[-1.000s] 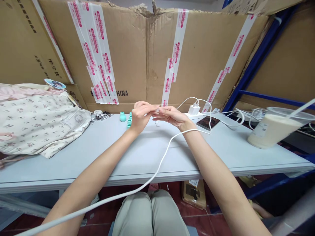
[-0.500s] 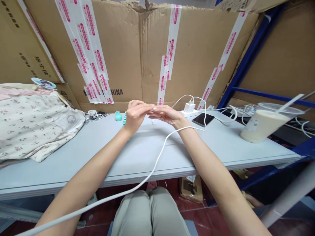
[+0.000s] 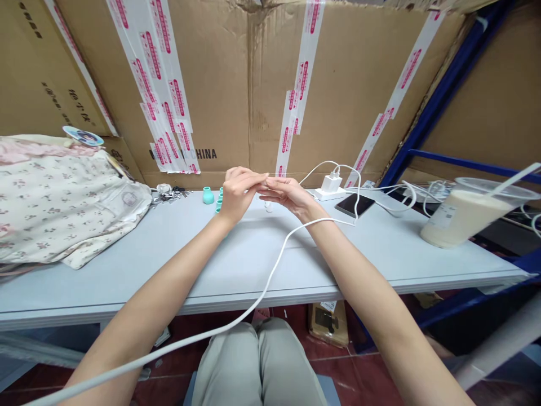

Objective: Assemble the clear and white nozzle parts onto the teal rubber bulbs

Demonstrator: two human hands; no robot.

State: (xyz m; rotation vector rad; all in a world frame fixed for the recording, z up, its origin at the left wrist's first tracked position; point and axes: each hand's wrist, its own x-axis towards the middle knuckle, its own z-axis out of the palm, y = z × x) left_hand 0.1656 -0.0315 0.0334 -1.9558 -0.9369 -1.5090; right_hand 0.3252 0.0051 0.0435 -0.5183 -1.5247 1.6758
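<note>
My left hand (image 3: 240, 190) and my right hand (image 3: 289, 194) meet at the fingertips above the far part of the grey table (image 3: 270, 254). Both have their fingers drawn together; whatever sits between them, if anything, is hidden. Just below the fingertips stands a small white object (image 3: 269, 207), too small to name. Left of my left hand is a small teal vase-shaped piece (image 3: 208, 195). Several more teal pieces (image 3: 219, 203) stand close beside that hand, partly covered by it. A white cable (image 3: 270, 276) runs across the view, passing over my right wrist.
Floral fabric (image 3: 63, 208) covers the table's left end, with keys (image 3: 171, 194) beside it. At right lie a dark phone (image 3: 354, 205), a white charger (image 3: 331, 183) and a cup of pale drink with a straw (image 3: 462, 217). Taped cardboard (image 3: 220, 84) walls the back.
The view has shifted slightly, so the scene sits a little further right and higher. My hands stay together over the table, with only a slight change in the fingers.
</note>
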